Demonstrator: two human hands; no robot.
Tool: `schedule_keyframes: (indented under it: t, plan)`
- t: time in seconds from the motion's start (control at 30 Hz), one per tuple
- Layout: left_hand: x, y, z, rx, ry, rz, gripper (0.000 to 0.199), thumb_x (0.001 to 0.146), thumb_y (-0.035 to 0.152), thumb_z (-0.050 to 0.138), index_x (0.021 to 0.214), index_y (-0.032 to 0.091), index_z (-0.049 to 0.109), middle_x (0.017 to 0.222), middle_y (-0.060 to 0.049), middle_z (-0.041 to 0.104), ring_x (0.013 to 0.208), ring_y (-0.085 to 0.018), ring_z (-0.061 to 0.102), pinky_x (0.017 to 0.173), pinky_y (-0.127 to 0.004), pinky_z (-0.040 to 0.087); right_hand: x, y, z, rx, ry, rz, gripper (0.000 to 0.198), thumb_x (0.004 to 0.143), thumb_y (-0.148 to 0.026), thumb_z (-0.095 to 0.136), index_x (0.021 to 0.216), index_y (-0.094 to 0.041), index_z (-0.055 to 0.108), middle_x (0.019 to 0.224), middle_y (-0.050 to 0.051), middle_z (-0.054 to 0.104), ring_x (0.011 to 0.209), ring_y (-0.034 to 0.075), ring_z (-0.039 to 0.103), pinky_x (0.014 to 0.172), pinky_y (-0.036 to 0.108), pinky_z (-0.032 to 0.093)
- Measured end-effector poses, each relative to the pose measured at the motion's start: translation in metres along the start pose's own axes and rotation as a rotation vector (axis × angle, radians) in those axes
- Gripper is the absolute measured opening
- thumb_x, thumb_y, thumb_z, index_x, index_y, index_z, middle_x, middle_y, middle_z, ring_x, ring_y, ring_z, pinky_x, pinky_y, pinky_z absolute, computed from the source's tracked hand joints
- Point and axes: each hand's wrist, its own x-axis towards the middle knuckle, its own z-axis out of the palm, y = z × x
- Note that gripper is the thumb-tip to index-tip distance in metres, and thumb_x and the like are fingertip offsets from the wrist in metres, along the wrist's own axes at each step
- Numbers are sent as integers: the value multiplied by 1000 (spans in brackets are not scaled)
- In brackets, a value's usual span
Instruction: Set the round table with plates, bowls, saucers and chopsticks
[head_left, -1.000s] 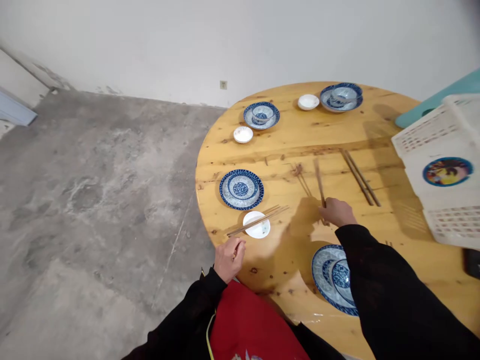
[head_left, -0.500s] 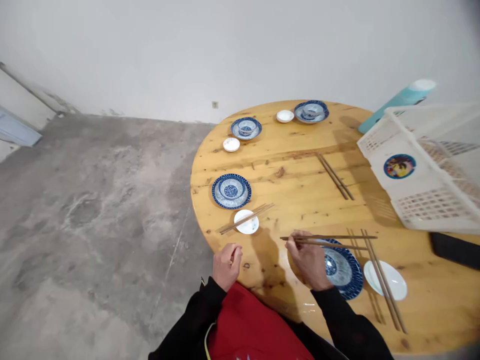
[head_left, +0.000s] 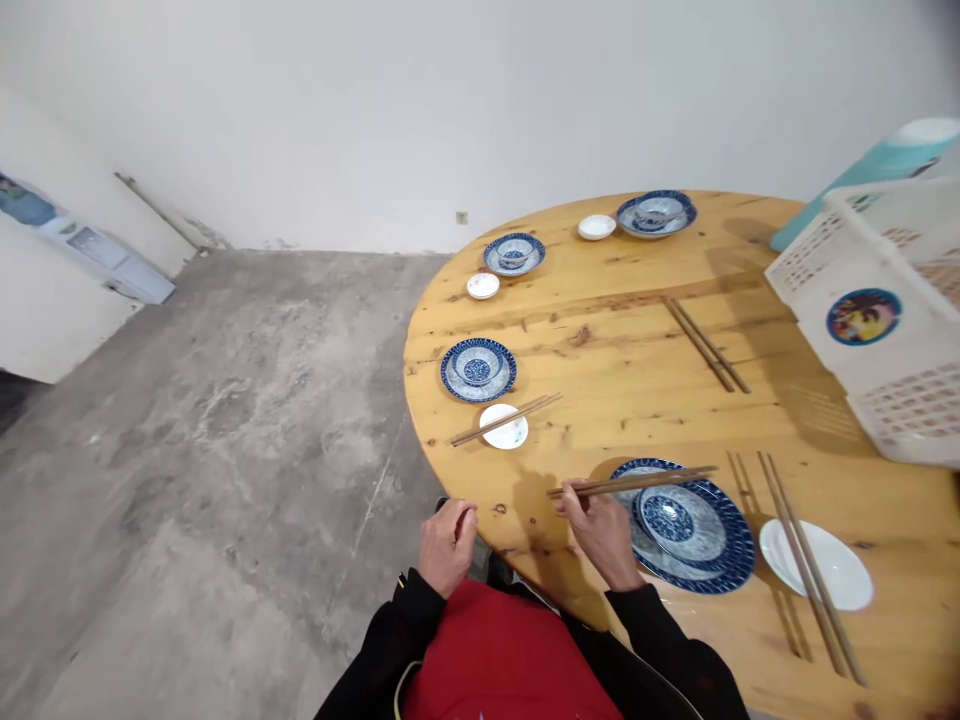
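Observation:
My right hand [head_left: 598, 525] is closed around a pair of chopsticks [head_left: 652, 481], held level over the near blue-and-white plate [head_left: 726, 545]. A patterned bowl [head_left: 667, 517] rests on that plate. My left hand [head_left: 448, 540] is curled into a loose fist by the table's edge, and nothing shows in it. Ahead of it, a second pair of chopsticks [head_left: 480, 432] lies across a small white dish [head_left: 507, 434]. Just beyond that dish is another blue plate [head_left: 451, 384] with a bowl [head_left: 478, 366] on it.
More chopsticks [head_left: 814, 575] lie across a white dish [head_left: 851, 565] at right. Another pair of chopsticks [head_left: 706, 344] lies mid-table. A white plastic basket [head_left: 885, 375] and a turquoise cylinder [head_left: 840, 195] stand at right. Plates with bowls line the far edge of the wooden table [head_left: 600, 390].
The chopsticks in my right hand, spread apart before, now lie nearly together. My view has swung left, so the table sits further right. My left hand remains curled.

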Motion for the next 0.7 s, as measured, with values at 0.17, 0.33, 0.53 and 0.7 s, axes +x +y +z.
schedule_keyframes:
  t: [0.17,0.33,0.53,0.7]
  plan:
    - [18,4,-7,-112,-168,19,30,102,36,45,100,21,71,88,-6,75,78,-18,69,73,-28,51,-25,-77,4,823,-176,428,58,69,-76,81,84,-21,73,67,8,72,63,28,71,61,39,60]
    - [36,-24,-33,-314,-352,-74,37,104,41,41,78,22,58,66,0,66,57,-14,63,62,-25,47,-29,-130,52,1030,-224,557,57,59,-68,93,79,-18,73,63,6,70,55,19,65,55,30,56]
    - [65,-94,-110,-420,-313,-148,43,100,59,43,96,21,62,69,0,68,54,-14,63,59,-25,49,-5,-196,134,1069,-159,556,58,57,-65,95,79,-15,73,63,5,70,56,17,65,53,27,54]
    - [92,-154,-179,-425,-237,-201,53,98,68,43,96,19,65,71,-1,69,56,-13,63,60,-25,51,14,-267,208,1045,-206,518,59,60,-68,91,80,-16,72,61,4,69,55,17,66,56,29,56]
